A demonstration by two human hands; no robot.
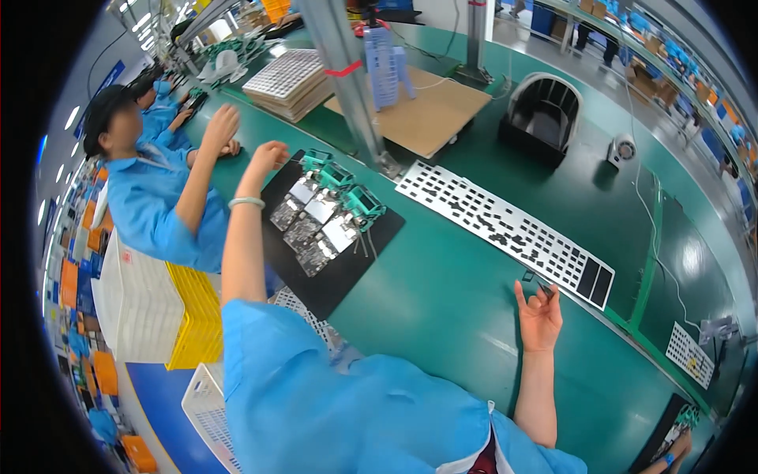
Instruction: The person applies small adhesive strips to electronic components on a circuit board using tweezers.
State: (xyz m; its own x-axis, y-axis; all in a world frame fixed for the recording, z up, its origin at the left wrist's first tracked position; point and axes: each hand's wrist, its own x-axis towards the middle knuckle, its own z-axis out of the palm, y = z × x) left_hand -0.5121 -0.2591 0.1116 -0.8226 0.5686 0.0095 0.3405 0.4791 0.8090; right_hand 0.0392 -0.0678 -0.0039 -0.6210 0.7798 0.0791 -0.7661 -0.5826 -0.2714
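Observation:
My left hand [268, 158] reaches out beyond the far left edge of a black mat [298, 272], its fingers loosely bent and nothing visible in them. On the mat lie several circuit boards [302, 233] with silver plates, and green clamp-like fixtures [365, 201] stand along their far ends. Over the bench, palm up, my right hand [540, 324] has its fingers closed around a small dark piece [545, 290]; its exact kind is too small to make out. Just beyond these fingers is the near edge of a long white sheet [505, 229] with rows of small black pads.
A co-worker [158, 197] in blue sits on the left, hands near the bench. Stacked white trays [288, 75], a metal post [335, 71], a cardboard sheet [430, 110], a black bin [542, 118] and a small fan [621, 150] stand farther back. Another hand [677, 449] shows at the lower right.

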